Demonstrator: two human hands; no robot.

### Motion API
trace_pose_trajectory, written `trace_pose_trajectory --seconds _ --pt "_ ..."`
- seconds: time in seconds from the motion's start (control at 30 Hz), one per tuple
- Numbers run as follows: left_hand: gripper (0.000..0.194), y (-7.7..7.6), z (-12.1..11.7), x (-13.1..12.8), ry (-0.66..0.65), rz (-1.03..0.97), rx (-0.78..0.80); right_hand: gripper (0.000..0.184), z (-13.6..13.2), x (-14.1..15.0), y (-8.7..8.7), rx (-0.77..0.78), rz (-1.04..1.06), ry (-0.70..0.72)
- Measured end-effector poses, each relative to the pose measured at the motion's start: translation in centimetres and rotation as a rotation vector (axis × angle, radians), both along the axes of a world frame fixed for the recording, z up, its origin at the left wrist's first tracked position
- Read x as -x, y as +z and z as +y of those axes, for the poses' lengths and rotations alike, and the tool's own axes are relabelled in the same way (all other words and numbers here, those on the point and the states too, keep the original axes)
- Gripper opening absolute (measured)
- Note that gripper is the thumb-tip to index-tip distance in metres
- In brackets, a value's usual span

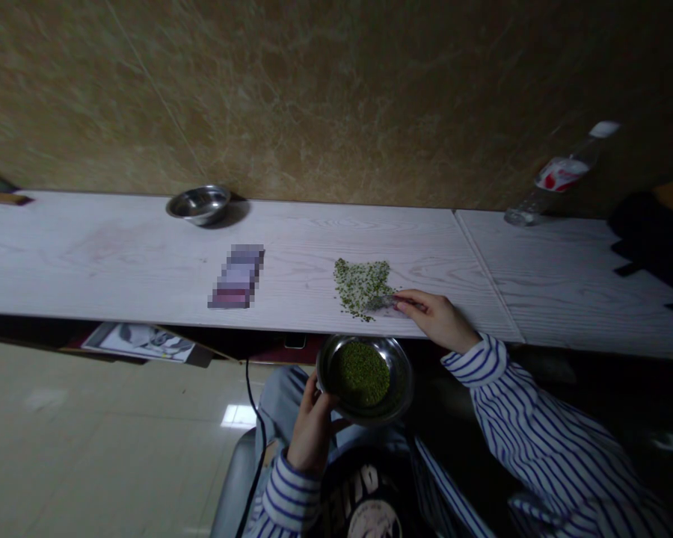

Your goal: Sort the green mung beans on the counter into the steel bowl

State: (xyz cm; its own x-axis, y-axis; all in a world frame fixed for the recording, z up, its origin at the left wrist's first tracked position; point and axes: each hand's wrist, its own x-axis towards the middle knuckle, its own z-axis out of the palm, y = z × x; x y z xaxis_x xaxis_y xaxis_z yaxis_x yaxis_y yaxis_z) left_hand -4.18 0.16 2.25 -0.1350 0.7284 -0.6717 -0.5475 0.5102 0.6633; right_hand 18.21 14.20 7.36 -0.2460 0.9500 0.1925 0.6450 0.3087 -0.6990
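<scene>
Left grip [311, 427] is holding, beside the table's [146, 261] front edge, a steel bowl [399, 368]; loose green grains [364, 280] are lying on the table, where the right grip [440, 321] is pinching some thin piece [380, 303], unclear. Keeping the bowl level is probably avoiding spills.

Left hand [311, 433] curled, right hand [436, 320] forward, pinching

Wall [314, 97]: dim, darkest upper right
Counter [297, 224]: brighter, mid-frame
Floor [117, 426]: glare, lower left
Upper-left bowl [198, 206]: shadow on its right
Flat object [237, 275]: coarsely pixelated, left of centre
</scene>
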Motion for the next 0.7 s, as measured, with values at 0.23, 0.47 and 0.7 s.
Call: trace_pose_trajectory --seconds 0.23,0.47,0.7 --pt "0.068 0.03 0.05 0.1 -0.001 -0.01 -0.01 0.026 -0.09 0.53 0.09 0.021 0.036 0.016" --pt "0.068 -0.21 -0.01 0.3 -0.008 -0.012 -0.008 0.026 -0.01 0.83 0.31 0.023 0.019 0.011" --pt "0.064 -0.44 0.07 0.5 -0.013 -0.002 -0.001 0.027 0.51 0.6 0.12 0.001 -0.006 -0.04"
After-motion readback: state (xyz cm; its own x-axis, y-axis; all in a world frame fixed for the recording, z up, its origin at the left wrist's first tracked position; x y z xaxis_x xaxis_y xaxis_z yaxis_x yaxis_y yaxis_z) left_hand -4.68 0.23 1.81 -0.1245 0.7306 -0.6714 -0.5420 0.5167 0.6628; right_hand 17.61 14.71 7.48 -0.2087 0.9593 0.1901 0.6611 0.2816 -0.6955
